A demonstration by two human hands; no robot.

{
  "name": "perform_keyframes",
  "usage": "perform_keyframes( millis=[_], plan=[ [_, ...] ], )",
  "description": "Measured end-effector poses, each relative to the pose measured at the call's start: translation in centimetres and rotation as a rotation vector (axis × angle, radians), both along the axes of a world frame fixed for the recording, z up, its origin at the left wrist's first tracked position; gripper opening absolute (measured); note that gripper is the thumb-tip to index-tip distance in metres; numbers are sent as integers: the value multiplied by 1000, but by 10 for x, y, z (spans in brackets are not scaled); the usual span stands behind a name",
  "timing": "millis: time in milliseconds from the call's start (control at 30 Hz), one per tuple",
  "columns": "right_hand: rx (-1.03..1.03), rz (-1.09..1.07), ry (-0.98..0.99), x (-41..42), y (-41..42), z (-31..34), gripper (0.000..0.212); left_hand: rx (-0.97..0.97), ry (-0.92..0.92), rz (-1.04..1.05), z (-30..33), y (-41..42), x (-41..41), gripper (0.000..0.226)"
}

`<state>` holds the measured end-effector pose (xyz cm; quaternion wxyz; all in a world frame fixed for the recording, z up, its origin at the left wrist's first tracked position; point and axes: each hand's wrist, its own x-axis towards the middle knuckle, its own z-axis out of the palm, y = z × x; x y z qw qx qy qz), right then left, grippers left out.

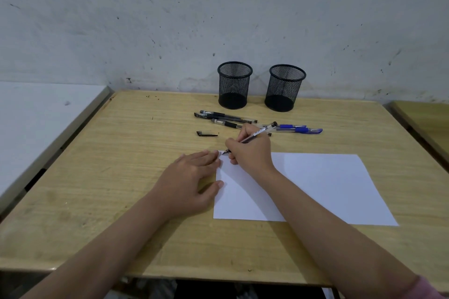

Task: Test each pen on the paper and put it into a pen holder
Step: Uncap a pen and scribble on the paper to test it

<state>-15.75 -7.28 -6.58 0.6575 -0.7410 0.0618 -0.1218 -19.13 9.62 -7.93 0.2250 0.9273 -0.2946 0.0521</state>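
Hands meet at the near-left corner region of a white sheet of paper [315, 187] on a wooden worktop [145, 153] in the head-camera view: the right hand [250, 150] pinches a black pen [255, 134] in a writing grip, its tip down on the sheet's far-left corner where a small scribble shows, while the left hand [192, 177] lies flat with fingers straight, pressing the sheet's left edge to steady it. The held pen slants up and away to the right, its rear end pointing toward the far right of the worktop, so its long axis already leans toward the two black mesh pen holders [235, 85] standing upright side by side against the wall, well beyond the hands. Neither holder appears to have a pen in it. The right-hand holder [284, 87] sits almost straight ahead of the writing hand and looks the nearer drop, a judgement from the lie of things only. Between hands and holders wait the untested pens: a cluster of black ones [226, 118] lying roughly crosswise, and blue-capped ones [301, 128] to their right, partly hidden behind the writing hand. A loose black cap [206, 134] rests on the worktop left of the right hand, nearer the left hand, which would likely fetch it if the pen is to be recapped before it goes in.
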Motion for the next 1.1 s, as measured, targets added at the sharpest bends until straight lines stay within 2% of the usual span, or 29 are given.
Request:
perform_keyframes(
  millis=[433, 733, 900, 1000, 1100],
  plan=[
    [-35, -27, -16, -4, 1, 3, 21, 7, 3, 4, 0, 0, 1, 58],
    [-65, -54, -14, -3, 0, 1, 28, -18, -16, 5, -1, 0, 1, 57],
    [-36, -71, -1, -3, 0, 2, 21, -3, -30, 5, -1, 0, 1, 55],
    [37, -130, 41, -2, -2, 5, 20, 5, -75, 13, 2, 0, 1, 54],
    [193, -178, 47, 1, -6, 7, 24, -25, -162, 41, 5, 0, 6, 49]
  ],
)
